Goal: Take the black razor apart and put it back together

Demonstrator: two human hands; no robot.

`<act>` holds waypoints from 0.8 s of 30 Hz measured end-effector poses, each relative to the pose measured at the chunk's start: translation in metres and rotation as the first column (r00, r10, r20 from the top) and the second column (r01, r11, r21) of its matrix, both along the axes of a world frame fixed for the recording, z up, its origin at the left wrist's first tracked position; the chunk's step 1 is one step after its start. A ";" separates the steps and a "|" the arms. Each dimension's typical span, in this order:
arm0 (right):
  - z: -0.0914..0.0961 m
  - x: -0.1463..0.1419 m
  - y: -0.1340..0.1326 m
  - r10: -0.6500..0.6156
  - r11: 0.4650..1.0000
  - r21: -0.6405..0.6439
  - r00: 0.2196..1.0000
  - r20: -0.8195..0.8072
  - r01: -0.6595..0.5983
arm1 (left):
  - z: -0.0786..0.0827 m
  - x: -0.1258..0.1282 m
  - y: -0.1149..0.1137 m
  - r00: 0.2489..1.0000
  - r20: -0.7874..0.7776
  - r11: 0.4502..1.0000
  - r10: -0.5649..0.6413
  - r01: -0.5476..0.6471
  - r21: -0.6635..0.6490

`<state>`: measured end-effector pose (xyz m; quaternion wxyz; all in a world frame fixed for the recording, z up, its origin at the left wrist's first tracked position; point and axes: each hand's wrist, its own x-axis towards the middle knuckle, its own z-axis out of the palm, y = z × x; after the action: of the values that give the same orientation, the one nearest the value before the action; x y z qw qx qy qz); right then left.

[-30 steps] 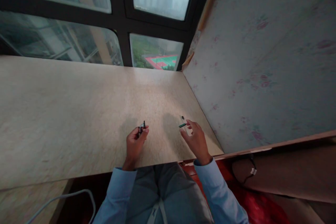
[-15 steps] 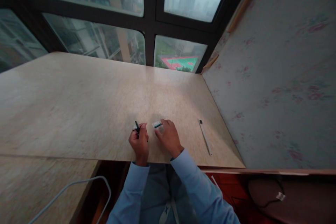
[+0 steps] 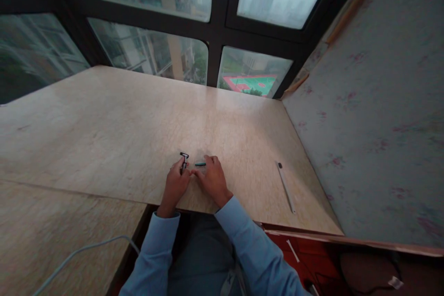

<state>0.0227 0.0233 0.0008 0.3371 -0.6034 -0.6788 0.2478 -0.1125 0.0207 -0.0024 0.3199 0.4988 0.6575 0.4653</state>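
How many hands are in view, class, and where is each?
2. The left hand is over the table, holding a small T-shaped tool; the right hand is close beside it, holding a small dark green strip. No other hand shows.

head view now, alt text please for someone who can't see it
A person's left hand holds a small T-shaped tool and the right hand a dark green strip, over a pale table. A white stick lies to the right; windows stand beyond.
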 end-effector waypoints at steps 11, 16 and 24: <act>0.018 0.107 -0.061 0.054 0.993 0.105 0.998 -0.022 -0.051 | 0.014 0.006 -0.009 0.972 -0.184 0.988 0.146 -0.134 0.079; 0.016 0.189 -0.086 -0.123 0.987 0.131 0.972 0.200 0.098 | 0.009 0.005 -0.002 0.897 -0.422 0.990 0.132 -0.102 0.094; 0.013 0.260 -0.088 -0.364 0.902 -0.051 0.817 0.447 0.429 | 0.010 0.006 0.003 0.805 -0.566 0.983 0.180 -0.132 0.125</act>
<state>0.2830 -0.0642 0.0138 0.1783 -0.7945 -0.5744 0.0841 -0.1061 0.0236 0.0075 0.0473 0.5725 0.7429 0.3436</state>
